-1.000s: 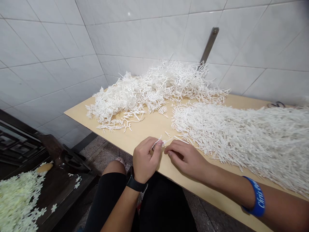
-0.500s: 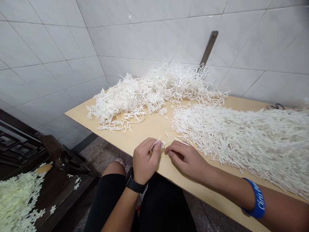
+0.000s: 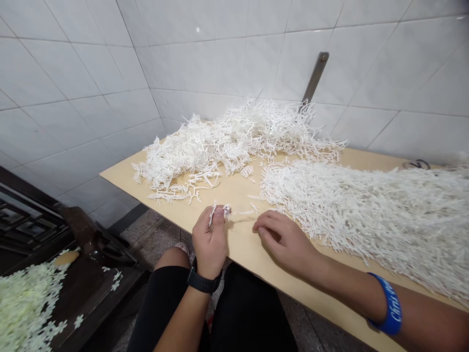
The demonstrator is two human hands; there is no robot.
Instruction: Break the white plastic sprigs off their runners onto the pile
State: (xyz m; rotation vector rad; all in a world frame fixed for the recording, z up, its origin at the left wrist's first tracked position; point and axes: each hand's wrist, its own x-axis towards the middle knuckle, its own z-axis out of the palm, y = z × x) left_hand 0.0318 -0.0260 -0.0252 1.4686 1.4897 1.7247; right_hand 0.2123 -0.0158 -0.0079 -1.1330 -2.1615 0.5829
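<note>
My left hand (image 3: 210, 239), in a dark watch, pinches small branched white plastic sprigs (image 3: 226, 210) between thumb and fingers above the board's front edge. Across a short gap to the right, my right hand (image 3: 280, 239) has its fingers curled and the thumb drawn in against them. Whether anything is between those fingertips is hidden. Blurred white slivers (image 3: 245, 212) show between the two hands, one of them near the left hand's sprigs. A tangled heap of white branching strands (image 3: 234, 137) lies beyond the hands, and a broad pile of short white pieces (image 3: 359, 205) spreads to the right.
The light wooden board (image 3: 124, 171) meets a tiled wall. A metal bar (image 3: 315, 76) leans there behind the heap. At far right lies a dark looped cord (image 3: 417, 164). Lower left, pale flower-shaped pieces (image 3: 22, 303) cover a dark wooden seat (image 3: 88, 288).
My left hand has moved left, away from my right hand, with sprigs still in its pinch. The white stick over my right hand's fingers is gone; blurred slivers now show in the gap.
</note>
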